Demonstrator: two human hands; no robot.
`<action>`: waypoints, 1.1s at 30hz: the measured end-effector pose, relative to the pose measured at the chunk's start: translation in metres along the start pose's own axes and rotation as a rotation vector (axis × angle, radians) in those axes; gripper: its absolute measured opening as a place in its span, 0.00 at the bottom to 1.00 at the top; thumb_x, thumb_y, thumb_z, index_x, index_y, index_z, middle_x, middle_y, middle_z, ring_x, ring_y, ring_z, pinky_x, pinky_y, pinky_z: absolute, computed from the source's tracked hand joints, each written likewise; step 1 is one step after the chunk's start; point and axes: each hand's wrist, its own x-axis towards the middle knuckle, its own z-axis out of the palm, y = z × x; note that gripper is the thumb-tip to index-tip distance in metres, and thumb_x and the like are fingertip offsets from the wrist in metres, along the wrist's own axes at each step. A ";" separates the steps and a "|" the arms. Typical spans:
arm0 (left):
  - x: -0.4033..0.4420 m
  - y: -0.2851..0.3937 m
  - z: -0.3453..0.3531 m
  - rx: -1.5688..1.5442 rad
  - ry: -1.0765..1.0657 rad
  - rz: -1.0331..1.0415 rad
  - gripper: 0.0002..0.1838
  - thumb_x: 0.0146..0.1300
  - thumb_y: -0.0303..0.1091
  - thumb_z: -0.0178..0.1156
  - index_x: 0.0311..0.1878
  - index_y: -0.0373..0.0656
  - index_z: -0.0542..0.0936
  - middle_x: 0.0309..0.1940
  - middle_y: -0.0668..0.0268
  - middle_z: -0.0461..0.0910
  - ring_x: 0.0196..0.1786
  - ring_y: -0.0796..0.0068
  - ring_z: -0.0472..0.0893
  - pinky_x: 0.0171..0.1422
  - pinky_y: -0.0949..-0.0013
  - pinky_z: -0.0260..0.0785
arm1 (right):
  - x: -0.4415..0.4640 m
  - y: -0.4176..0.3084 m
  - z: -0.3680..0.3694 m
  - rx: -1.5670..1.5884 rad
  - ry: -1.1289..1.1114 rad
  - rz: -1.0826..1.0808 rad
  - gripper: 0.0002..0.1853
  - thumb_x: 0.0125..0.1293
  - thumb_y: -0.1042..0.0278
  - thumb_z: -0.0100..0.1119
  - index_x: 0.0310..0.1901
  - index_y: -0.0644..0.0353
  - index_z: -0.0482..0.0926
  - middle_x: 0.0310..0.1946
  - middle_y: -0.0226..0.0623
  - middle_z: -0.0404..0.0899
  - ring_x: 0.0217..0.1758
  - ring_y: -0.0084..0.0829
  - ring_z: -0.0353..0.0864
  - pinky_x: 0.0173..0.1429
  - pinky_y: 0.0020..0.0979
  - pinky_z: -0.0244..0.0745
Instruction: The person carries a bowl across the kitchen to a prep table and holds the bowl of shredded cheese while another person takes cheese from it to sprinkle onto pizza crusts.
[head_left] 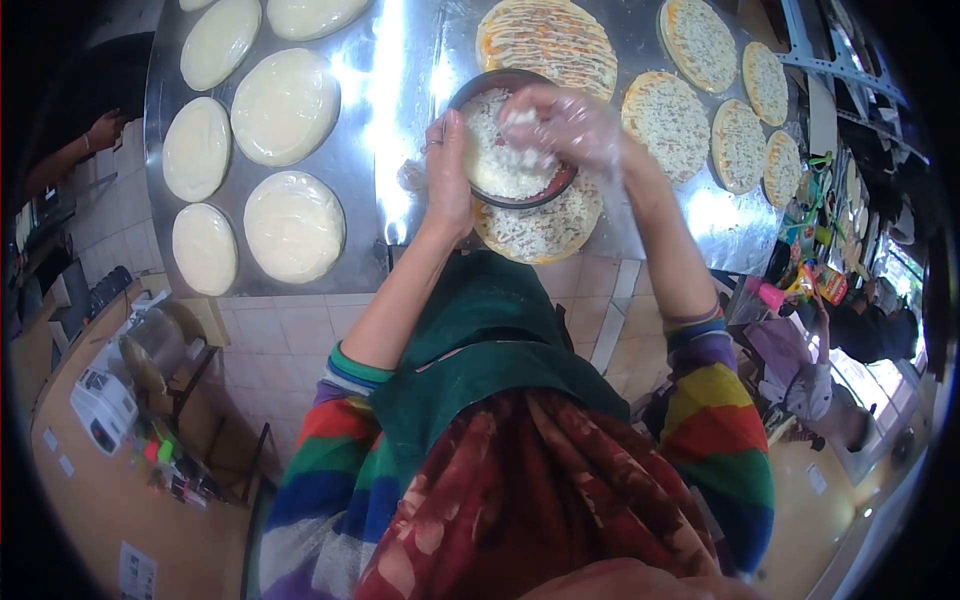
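A dark round bowl (516,196) of white crumbly topping (500,165) is held over the metal table by my left hand (447,172), whose fingers wrap its left rim. My right hand (570,125), in a clear plastic glove, is over the bowl's right side with its fingers curled round some of the topping. Under the bowl lies a topped round base (540,228), partly hidden. Just beyond the bowl is another round (547,42) with orange topping and pale stripes.
Several plain dough rounds (293,227) lie on the metal table (375,150) at left. Several topped rounds (664,127) lie at right. Another person's hand (104,132) shows at far left; a person (810,390) is at lower right.
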 end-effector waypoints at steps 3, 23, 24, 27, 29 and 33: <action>-0.001 0.008 -0.002 -0.067 -0.007 -0.018 0.32 0.70 0.57 0.48 0.62 0.37 0.62 0.57 0.59 0.68 0.61 0.72 0.67 0.67 0.65 0.59 | 0.006 -0.025 -0.039 0.072 -0.002 0.032 0.12 0.65 0.63 0.62 0.46 0.60 0.79 0.38 0.28 0.79 0.38 0.17 0.76 0.37 0.22 0.71; -0.029 0.053 -0.036 -0.225 -0.006 -0.056 0.29 0.74 0.53 0.41 0.63 0.35 0.64 0.58 0.56 0.71 0.59 0.67 0.74 0.64 0.63 0.68 | 0.047 0.023 -0.110 -0.833 0.389 0.126 0.14 0.64 0.64 0.58 0.50 0.56 0.80 0.36 0.37 0.81 0.36 0.27 0.76 0.44 0.31 0.72; -0.029 0.054 -0.035 -0.228 -0.012 -0.061 0.29 0.74 0.53 0.41 0.63 0.35 0.64 0.58 0.56 0.71 0.60 0.67 0.74 0.64 0.63 0.68 | 0.048 0.022 -0.106 -0.898 0.413 0.113 0.13 0.64 0.64 0.57 0.49 0.55 0.80 0.35 0.38 0.80 0.36 0.27 0.76 0.44 0.31 0.71; -0.033 0.058 -0.034 -0.232 -0.028 -0.075 0.29 0.74 0.53 0.41 0.63 0.35 0.64 0.58 0.56 0.71 0.60 0.67 0.74 0.64 0.63 0.68 | 0.058 0.028 -0.115 -0.861 0.458 -0.037 0.12 0.65 0.64 0.56 0.48 0.54 0.80 0.33 0.39 0.79 0.34 0.28 0.75 0.43 0.31 0.71; -0.034 0.060 -0.035 -0.232 -0.037 -0.082 0.29 0.74 0.53 0.41 0.63 0.36 0.64 0.58 0.55 0.71 0.60 0.67 0.74 0.65 0.63 0.67 | 0.064 0.019 -0.122 -0.828 0.502 0.082 0.11 0.65 0.65 0.56 0.48 0.54 0.80 0.33 0.40 0.79 0.34 0.30 0.76 0.43 0.32 0.72; -0.035 0.063 -0.037 -0.224 -0.020 -0.087 0.29 0.73 0.53 0.41 0.63 0.36 0.64 0.59 0.56 0.71 0.61 0.67 0.73 0.65 0.63 0.67 | 0.080 0.012 -0.126 -0.979 0.554 0.175 0.11 0.65 0.67 0.56 0.48 0.55 0.80 0.36 0.42 0.81 0.34 0.35 0.78 0.43 0.35 0.73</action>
